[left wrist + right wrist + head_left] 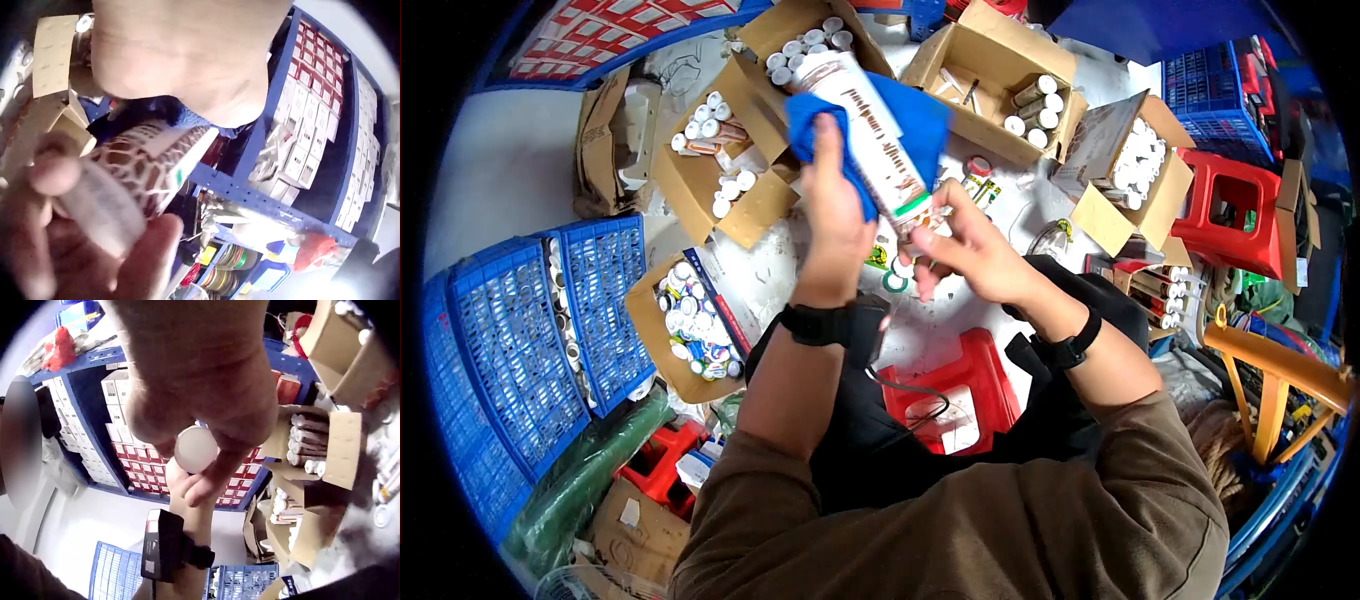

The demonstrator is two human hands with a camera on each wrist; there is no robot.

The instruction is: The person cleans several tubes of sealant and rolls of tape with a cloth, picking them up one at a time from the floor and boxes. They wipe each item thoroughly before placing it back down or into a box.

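A tall cylindrical can (878,140) with brown lettering, a green band and a giraffe-like pattern near one end slants across the head view. My left hand (837,225) grips it through a blue cloth (922,112), its thumb along the can's side. At the lower end, my right hand (982,255) holds the can's white cap (195,450) between thumb and fingers. The left wrist view shows this translucent cap (103,206) close up beside the patterned wall. Part of the can is hidden by the cloth and my left hand.
Open cardboard boxes of white-capped cans (1040,105) stand around the floor ahead. A box of mixed small cans (700,320) and blue crates (520,340) lie left. Between my legs is a red stool (990,370); another red stool (1235,215) stands right.
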